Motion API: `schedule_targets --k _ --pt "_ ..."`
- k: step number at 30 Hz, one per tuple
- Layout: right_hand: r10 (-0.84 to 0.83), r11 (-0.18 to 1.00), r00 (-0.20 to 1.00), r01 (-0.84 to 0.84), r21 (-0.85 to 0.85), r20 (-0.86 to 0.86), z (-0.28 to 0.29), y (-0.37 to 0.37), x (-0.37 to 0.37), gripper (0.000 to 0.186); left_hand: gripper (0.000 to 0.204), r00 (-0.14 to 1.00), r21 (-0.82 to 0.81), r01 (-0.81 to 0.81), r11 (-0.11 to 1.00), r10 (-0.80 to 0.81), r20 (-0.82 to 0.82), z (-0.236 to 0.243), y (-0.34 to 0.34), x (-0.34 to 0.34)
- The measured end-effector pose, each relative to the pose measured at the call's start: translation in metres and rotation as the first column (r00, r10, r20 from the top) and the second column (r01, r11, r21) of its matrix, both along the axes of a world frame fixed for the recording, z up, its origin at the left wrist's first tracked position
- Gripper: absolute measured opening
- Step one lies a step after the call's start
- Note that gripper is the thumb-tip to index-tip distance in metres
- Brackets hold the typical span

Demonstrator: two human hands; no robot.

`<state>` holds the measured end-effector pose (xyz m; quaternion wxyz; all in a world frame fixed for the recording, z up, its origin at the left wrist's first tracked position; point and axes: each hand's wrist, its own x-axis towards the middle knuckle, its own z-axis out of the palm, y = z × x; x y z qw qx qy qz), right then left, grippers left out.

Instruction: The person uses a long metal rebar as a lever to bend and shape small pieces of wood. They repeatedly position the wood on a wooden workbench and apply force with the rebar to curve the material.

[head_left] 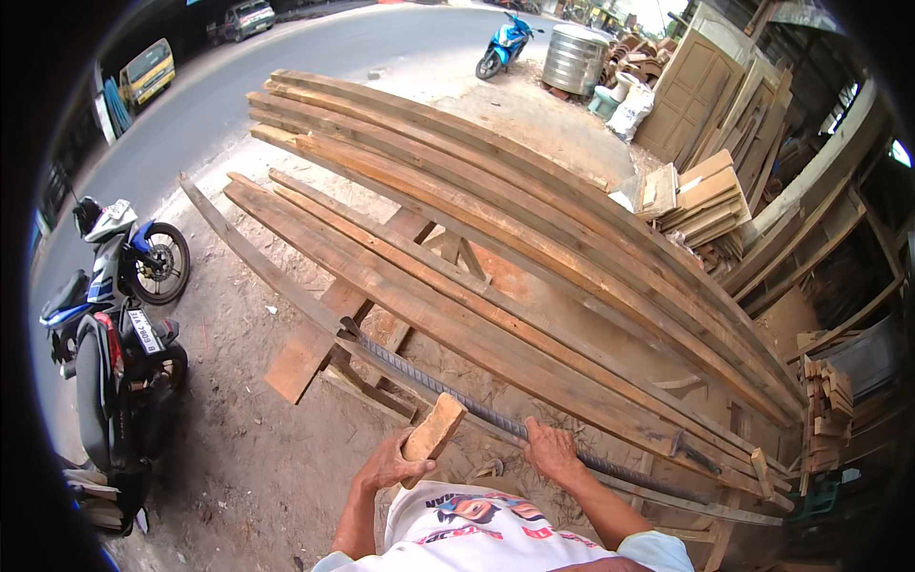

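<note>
My left hand is closed around a short, rough wooden block, held upright in front of my shirt. My right hand grips a long ribbed steel pry bar with a bent, flattened far end. The bar slants from the far left to the near right, along a narrow plank, and its bent end lies by that plank's edge. Just beyond the bar, a wide brown plank rests on wooden supports. A hammer lies on the planks to the right.
More long beams lie side by side farther off. A crosswise board sticks out on the left. Motorbikes stand at the left, and a blue scooter by the road. Cut boards and a panelled door are stacked at right.
</note>
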<state>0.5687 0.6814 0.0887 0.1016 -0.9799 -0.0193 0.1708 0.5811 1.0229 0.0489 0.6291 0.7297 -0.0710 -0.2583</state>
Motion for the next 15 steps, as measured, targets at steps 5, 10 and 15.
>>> schedule_targets --k 5,10,15 --pt "-0.051 0.998 0.998 0.05 -0.029 -0.039 0.036 0.009 -0.003 0.045 0.079 0.984 0.459 -0.038 0.887 -0.047 0.172 -0.035 0.067 0.003" --pt "0.015 0.992 0.998 -0.022 -0.128 -0.059 0.112 0.046 -0.003 0.045 0.074 0.964 0.461 -0.121 0.879 -0.005 0.264 -0.028 0.091 0.026" --pt "0.006 0.971 0.993 -0.034 -0.237 -0.118 0.182 0.079 0.017 0.044 0.073 0.964 0.452 -0.195 0.871 0.085 0.251 -0.039 0.082 0.061"
